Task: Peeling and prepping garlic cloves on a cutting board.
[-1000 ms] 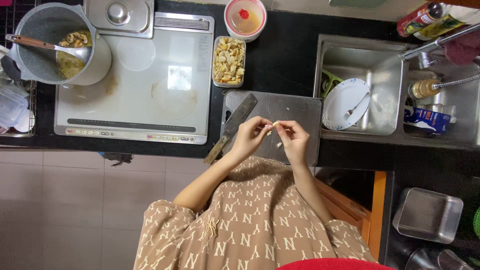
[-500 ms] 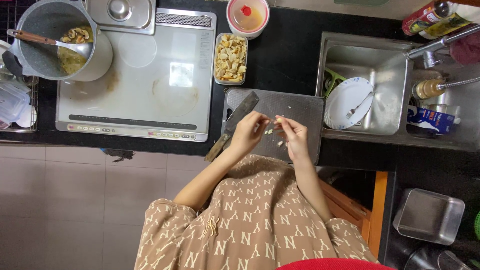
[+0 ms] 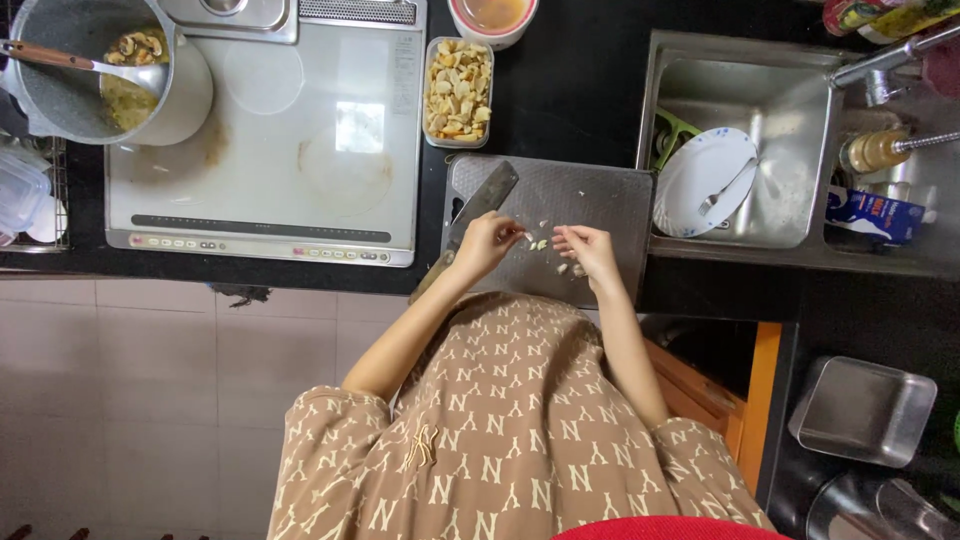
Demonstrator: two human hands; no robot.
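Note:
My left hand point(image 3: 487, 243) and my right hand point(image 3: 588, 246) hover close together over a grey cutting board point(image 3: 600, 195) on the black counter. Between their fingertips is a small pale clove-like piece point(image 3: 539, 243), pinched by both hands. A few more small pale bits point(image 3: 566, 268) lie on the board under my right hand. A cleaver point(image 3: 482, 203) with a wooden handle rests on the board's left side, partly under my left hand.
A rectangular dish of chopped pale food point(image 3: 458, 90) stands beyond the board. A white cooktop point(image 3: 265, 140) holds a grey pot point(image 3: 100, 70) with a spoon. To the right, a sink point(image 3: 790, 110) holds a white plate point(image 3: 700, 180). A steel tray point(image 3: 862, 410) is at lower right.
The view has shifted slightly. My two hands stayed together over the board, working the small pale piece; a few bits now lie beneath them.

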